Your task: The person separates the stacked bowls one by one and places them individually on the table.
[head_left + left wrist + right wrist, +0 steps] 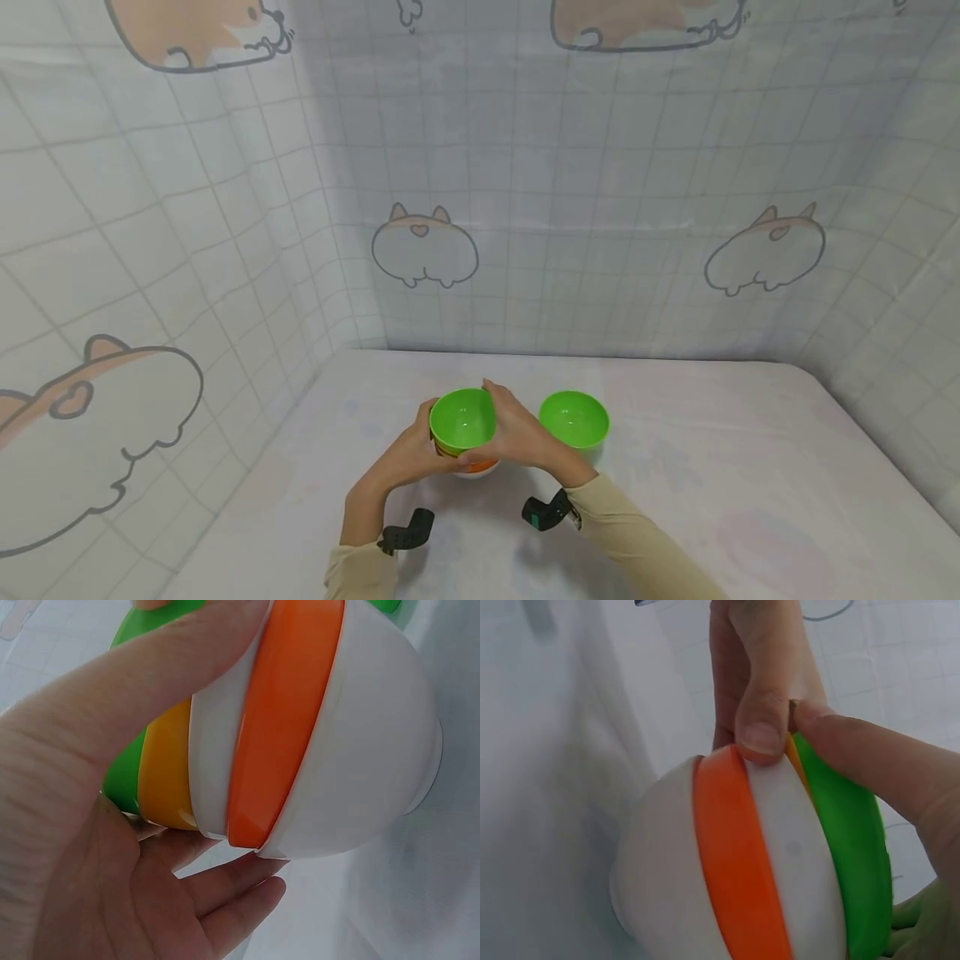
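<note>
A stack of nested bowls stands on the table. In the left wrist view it runs from a white bowl (367, 735) at the bottom through an orange bowl (289, 712), another white bowl (217, 750) and a yellow bowl (166, 765) to a green bowl (461, 421) on top. My left hand (415, 450) grips the stack from the left, thumb across the near side and fingers curled behind. On the other side, my right hand (521, 433) holds the top green bowl by its right side, its thumb near my left thumb.
A second green bowl (573, 421) sits just right of the stack, close behind my right wrist. The table (675, 467) has a pale cloth and meets a white gridded curtain (585, 192) with cartoon dogs at its back edge. Both wrists carry black cameras.
</note>
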Tool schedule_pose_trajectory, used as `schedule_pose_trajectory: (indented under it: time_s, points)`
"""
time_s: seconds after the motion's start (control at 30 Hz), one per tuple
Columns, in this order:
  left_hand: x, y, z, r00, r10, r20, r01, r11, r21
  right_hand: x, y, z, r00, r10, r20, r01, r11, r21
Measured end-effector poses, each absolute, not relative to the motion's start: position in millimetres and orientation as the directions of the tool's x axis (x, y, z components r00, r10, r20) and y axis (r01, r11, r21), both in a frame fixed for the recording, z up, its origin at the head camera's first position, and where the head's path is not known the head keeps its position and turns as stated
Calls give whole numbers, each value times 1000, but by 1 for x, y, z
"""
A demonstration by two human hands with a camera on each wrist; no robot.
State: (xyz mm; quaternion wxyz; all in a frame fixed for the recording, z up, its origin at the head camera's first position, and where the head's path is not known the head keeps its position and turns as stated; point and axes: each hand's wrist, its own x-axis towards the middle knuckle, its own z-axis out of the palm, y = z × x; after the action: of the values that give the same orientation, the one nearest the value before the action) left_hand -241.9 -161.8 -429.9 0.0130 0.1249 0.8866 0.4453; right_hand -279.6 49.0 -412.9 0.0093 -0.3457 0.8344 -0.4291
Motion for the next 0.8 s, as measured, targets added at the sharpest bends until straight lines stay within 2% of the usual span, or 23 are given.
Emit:
schedule_pose_trajectory:
  time_s: [0.33,0.8]
  points:
    - [-245,-162,-432,-970,223,101,215,579,786,-281,45,-415,-762,-562,322,-597,415,-687]
    - [-246,-161,-432,-970,217,106,215,571,792,-280,44,-417,-790,-539,293,-531,360,-767]
